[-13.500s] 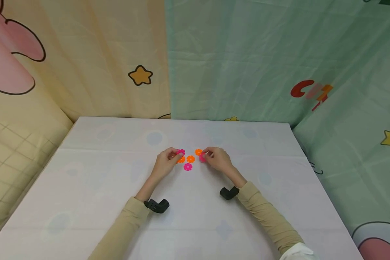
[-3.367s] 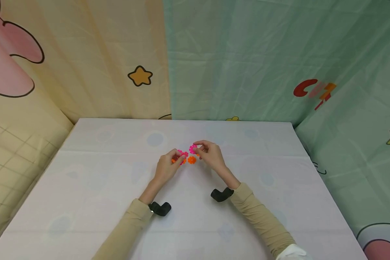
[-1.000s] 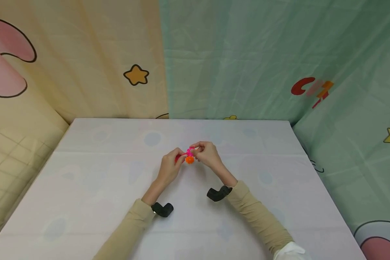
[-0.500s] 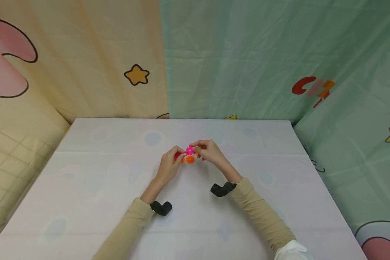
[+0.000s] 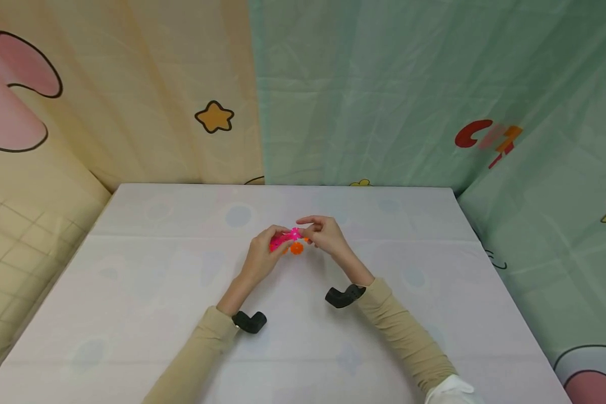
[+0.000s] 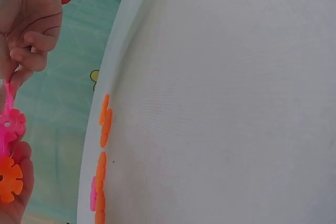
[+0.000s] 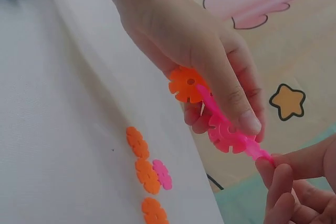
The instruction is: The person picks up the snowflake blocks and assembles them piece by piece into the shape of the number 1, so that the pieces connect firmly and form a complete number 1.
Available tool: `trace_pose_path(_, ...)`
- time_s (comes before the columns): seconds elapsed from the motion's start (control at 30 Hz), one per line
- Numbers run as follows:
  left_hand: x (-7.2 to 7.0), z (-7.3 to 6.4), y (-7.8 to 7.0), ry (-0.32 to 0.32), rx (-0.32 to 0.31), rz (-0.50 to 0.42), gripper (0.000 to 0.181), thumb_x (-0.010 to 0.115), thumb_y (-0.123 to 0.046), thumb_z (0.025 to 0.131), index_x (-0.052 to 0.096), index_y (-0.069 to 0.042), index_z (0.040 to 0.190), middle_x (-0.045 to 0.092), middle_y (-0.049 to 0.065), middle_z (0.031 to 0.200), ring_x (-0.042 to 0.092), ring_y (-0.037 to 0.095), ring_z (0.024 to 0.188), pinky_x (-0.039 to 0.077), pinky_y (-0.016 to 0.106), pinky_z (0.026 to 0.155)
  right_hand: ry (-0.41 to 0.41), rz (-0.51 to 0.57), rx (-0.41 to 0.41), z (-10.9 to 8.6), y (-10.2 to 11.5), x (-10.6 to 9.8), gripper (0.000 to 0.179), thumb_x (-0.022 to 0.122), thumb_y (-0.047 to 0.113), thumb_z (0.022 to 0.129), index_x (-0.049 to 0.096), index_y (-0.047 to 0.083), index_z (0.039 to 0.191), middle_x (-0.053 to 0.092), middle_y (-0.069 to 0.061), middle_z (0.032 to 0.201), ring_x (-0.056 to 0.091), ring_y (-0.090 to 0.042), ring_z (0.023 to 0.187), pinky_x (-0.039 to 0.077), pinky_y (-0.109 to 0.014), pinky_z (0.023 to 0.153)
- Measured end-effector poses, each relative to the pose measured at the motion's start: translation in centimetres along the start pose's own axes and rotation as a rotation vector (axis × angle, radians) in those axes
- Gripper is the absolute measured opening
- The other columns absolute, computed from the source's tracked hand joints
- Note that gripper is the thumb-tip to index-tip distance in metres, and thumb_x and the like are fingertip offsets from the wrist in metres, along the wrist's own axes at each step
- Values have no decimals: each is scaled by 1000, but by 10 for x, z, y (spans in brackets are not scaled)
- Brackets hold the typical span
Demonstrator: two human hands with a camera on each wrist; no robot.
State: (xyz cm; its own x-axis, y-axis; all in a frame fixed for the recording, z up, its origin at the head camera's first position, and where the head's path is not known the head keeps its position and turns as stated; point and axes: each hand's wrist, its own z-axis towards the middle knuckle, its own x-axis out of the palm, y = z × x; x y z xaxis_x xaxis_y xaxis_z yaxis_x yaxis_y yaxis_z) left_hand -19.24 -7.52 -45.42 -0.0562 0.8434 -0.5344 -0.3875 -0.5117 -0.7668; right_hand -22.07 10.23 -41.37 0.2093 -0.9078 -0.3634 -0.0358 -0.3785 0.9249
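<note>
A short chain [image 7: 208,101] of notched flower-shaped discs, apparently slotted together, sits between your hands, above the white-covered table [image 5: 131,314]. Your left hand [image 5: 260,257] pinches it between thumb and fingers at a pink disc [image 7: 227,137]; an orange disc [image 7: 184,85] lies nearer the palm. Your right hand [image 5: 328,237] pinches the edge-on end pink disc [image 7: 259,151] by its rim. Judged handling: light, stiff plastic, somewhat slippery; grip the rim beside a slot, avoid twisting. Loose orange discs [image 7: 148,176] and a loose pink disc [image 7: 165,174] lie below; your lower fingers could brush them.
</note>
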Motion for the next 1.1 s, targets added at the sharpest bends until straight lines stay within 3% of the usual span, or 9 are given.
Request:
trace_pose_path(0.27, -4, -2, 2, -84, 26, 159, 29, 76, -22, 83, 67, -9, 107, 71, 10, 96, 63, 24, 83, 54, 36, 72, 1, 23, -17, 2, -1, 8, 29, 69, 21, 87, 68, 7, 113, 74, -15, 90, 57, -46, 78, 45, -23, 56)
trace_pose_path(0.4, -8, -3, 4, -115, 30, 168, 26, 76, -20, 82, 68, -9, 105, 71, 9, 93, 62, 23, 79, 52, 35, 69, 15, 8, -30, 5, -2, 10, 31, 70, 24, 88, 68, 6, 114, 73, -15, 93, 58, -45, 77, 48, -24, 58)
trace_pose_path(0.63, -20, -3, 9, -127, -29, 172, 27, 75, -19, 83, 67, -10, 108, 69, 9, 87, 59, 20, 75, 48, 28, 64, 7, -29, -67, 10, -4, 13, 30, 71, 22, 87, 68, 5, 112, 71, -16, 94, 60, -45, 78, 47, -22, 55)
trace_pose_path(0.8, -30, -2, 14, -133, -65, 174, 27, 73, -20, 85, 67, -11, 110, 67, 8, 84, 53, 18, 68, 43, 22, 57, -14, -109, -94, 15, -8, 20, 29, 73, 15, 85, 68, 4, 111, 70, -12, 93, 60, -29, 71, 47, -19, 58)
trace_pose_path(0.9, -34, -2, 17, -141, -78, 176, 27, 72, -22, 86, 66, -11, 111, 67, 9, 84, 54, 19, 69, 44, 23, 58, -9, -148, -121, 19, -10, 25, 27, 72, 11, 85, 68, 3, 110, 71, -12, 94, 59, -19, 73, 48, -19, 62)
trace_pose_path(1.1, -41, -1, 22, -148, -95, 159, 26, 72, -20, 87, 66, -10, 110, 70, 10, 88, 61, 23, 76, 51, 30, 68, 23, -203, -175, 24, -14, 36, 25, 73, 7, 83, 70, 3, 107, 72, -13, 93, 61, -20, 76, 49, -19, 63)
